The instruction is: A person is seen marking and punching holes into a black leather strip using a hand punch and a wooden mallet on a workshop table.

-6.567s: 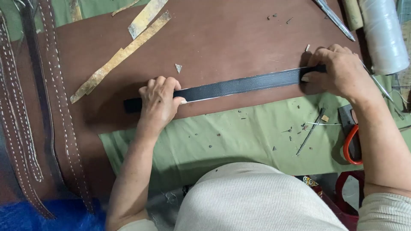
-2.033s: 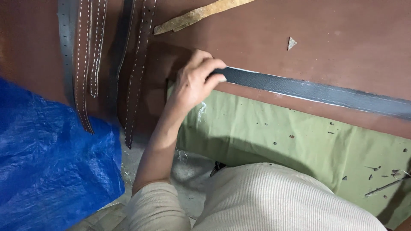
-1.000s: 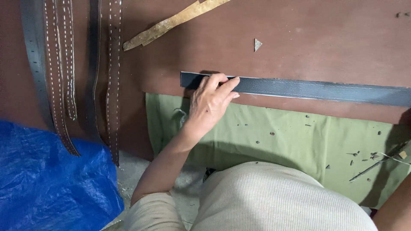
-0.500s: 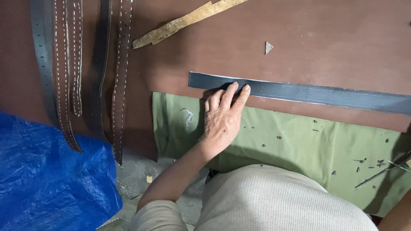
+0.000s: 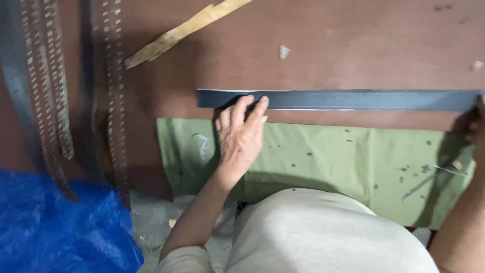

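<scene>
- Head view: a long dark strap (image 5: 353,99) lay flat and straight across the reddish-brown table (image 5: 353,45), running from just left of centre to the right edge of the frame.
- The left hand (image 5: 241,139) lay palm-down with fingers stretched out and slightly spread; its fingertips (image 5: 260,103) pressed on the strap near the left end, while the palm rested on the green cloth (image 5: 328,162) below. It was flat and open, gripping nothing.
- The right hand (image 5: 476,132) showed only as a sliver at the right edge of the frame, close to the strap's far end. Whether it was closed, or touching the strap, could not be told.
- The green cloth covered the near side of the table just beneath the strap, speckled with small dark bits, with a thin metal tool (image 5: 422,183) lying on it towards the right.
- Several stitched belts (image 5: 115,101) hung or lay in a row at the left, well apart from the strap; motion blur softened them.
- A tan scrap strip (image 5: 187,31) lay slantwise at the top of the table, and a small pale chip (image 5: 284,51) sat just above the strap.
- A blue tarpaulin (image 5: 55,227) filled the lower left corner, below the table's edge.
- The person's pale top (image 5: 328,237) took up the bottom centre.
</scene>
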